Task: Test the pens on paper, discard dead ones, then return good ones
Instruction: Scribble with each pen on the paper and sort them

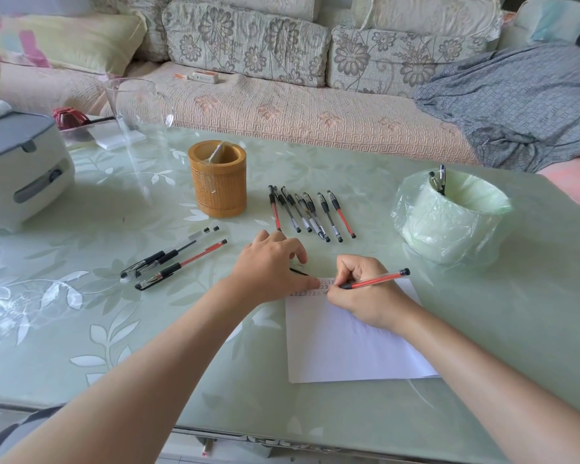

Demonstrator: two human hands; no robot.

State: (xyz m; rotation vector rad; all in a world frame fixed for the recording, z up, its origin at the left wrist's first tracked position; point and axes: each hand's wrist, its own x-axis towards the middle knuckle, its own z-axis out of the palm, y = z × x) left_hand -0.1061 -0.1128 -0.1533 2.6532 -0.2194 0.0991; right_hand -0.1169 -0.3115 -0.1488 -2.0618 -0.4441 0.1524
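My right hand [362,289] grips a red pen [379,279] with its tip on the top edge of a white sheet of paper [345,349], beside a row of small written marks. My left hand [272,266] presses the sheet's top left corner, and a thin dark piece, perhaps a pen cap, shows under its fingers. Several capped pens [310,212] lie in a row beyond the hands. Three more pens [175,259] lie to the left. A bamboo pen holder [218,182] stands behind them. A small bin lined with a green bag [449,216] at the right holds two pens [437,180].
A white and grey appliance [17,169] sits at the table's left edge, with a clear glass jug [138,108] behind it. A sofa with floral cushions [248,38] and a grey garment [516,102] runs along the far side of the glass-topped table [148,346].
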